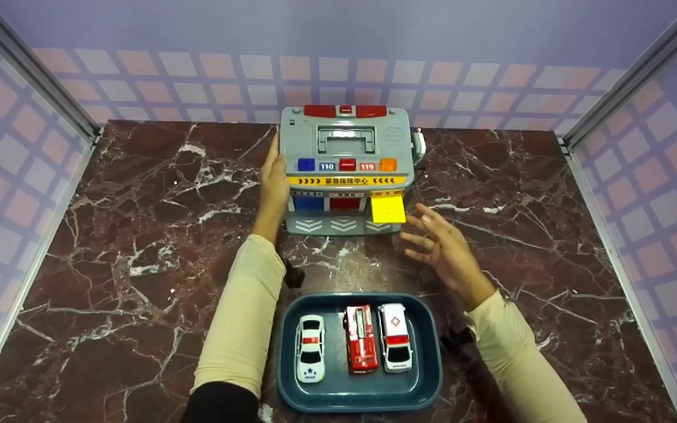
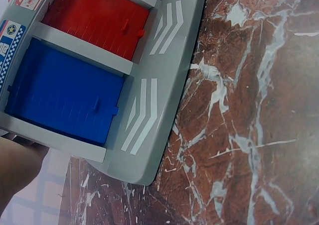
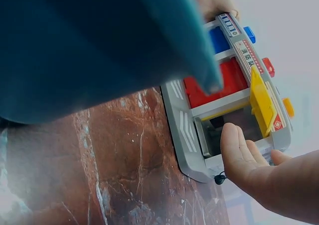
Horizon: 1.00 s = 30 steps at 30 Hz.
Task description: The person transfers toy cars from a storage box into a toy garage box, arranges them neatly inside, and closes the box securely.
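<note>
A grey toy emergency garage (image 1: 297, 136) stands upright on the marble-patterned surface, its front facing me. My left hand (image 1: 274, 182) rests against its left side, fingers extended along the wall. The blue door (image 2: 70, 90) and red door (image 2: 99, 21) are down. At the right bay, the yellow door (image 1: 388, 210) is raised and sticks out, and the right wrist view shows a dark opening under it. Beside that bay, my right hand (image 1: 441, 247) has its fingers spread and holds nothing. In the right wrist view its fingertips (image 3: 230, 135) appear in front of the opening.
A blue-grey tray (image 1: 338, 392) sits between my forearms. In it lie a white police car (image 1: 310, 349), a red fire truck (image 1: 361, 341) and a white ambulance (image 1: 396, 338). A tiled-pattern wall (image 1: 197, 76) rises behind the garage, with side panels left and right.
</note>
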### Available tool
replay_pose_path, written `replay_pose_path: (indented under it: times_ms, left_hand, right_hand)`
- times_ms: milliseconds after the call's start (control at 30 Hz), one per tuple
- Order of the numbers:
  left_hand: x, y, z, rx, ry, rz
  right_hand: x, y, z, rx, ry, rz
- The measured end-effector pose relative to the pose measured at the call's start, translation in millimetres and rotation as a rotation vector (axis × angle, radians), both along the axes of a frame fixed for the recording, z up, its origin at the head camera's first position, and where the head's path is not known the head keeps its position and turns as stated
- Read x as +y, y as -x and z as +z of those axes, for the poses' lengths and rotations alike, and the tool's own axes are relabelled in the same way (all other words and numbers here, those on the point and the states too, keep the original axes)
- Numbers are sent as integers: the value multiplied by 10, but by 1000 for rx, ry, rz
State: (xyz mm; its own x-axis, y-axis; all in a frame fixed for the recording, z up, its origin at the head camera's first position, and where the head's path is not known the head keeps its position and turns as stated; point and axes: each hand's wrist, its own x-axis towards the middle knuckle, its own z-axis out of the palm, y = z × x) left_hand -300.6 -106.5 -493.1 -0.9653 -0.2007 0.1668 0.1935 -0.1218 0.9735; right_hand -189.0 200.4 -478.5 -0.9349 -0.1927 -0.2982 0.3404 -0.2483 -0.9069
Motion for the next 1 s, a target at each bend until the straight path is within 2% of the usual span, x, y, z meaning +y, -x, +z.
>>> replay_pose_path:
  times_ms: [400,667,1000]
  left_hand:
    - [-2,9,-2,-11,-42,-8]
    - [-6,11,3,-16,-30,-11]
    - [-4,1,-1,9,-13,-5]
  right_hand:
    - [28,-118,2,20,26,40]
    - [30,-179,5,28,30,55]
    - [35,-264,-11,24,39,77]
